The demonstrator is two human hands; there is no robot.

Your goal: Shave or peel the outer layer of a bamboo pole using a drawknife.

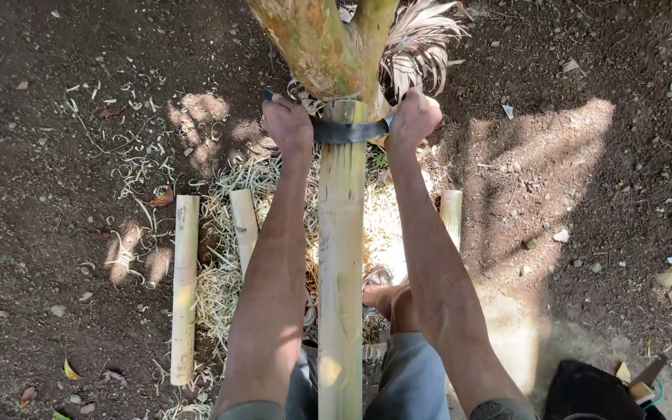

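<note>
Yellow bamboo pole [341,257] is propped against the trunk [316,43], between the knees. The left hand [288,124] and right hand [414,117] are clamped on the drawknife [349,131]; even pressure seems needed.

We see bare dark soil [56,233] carrying pale shavings [219,272] at center, 2 bamboo pieces [185,288] at 9 o'clock and a black bag [585,393] at 5 o'clock.
</note>
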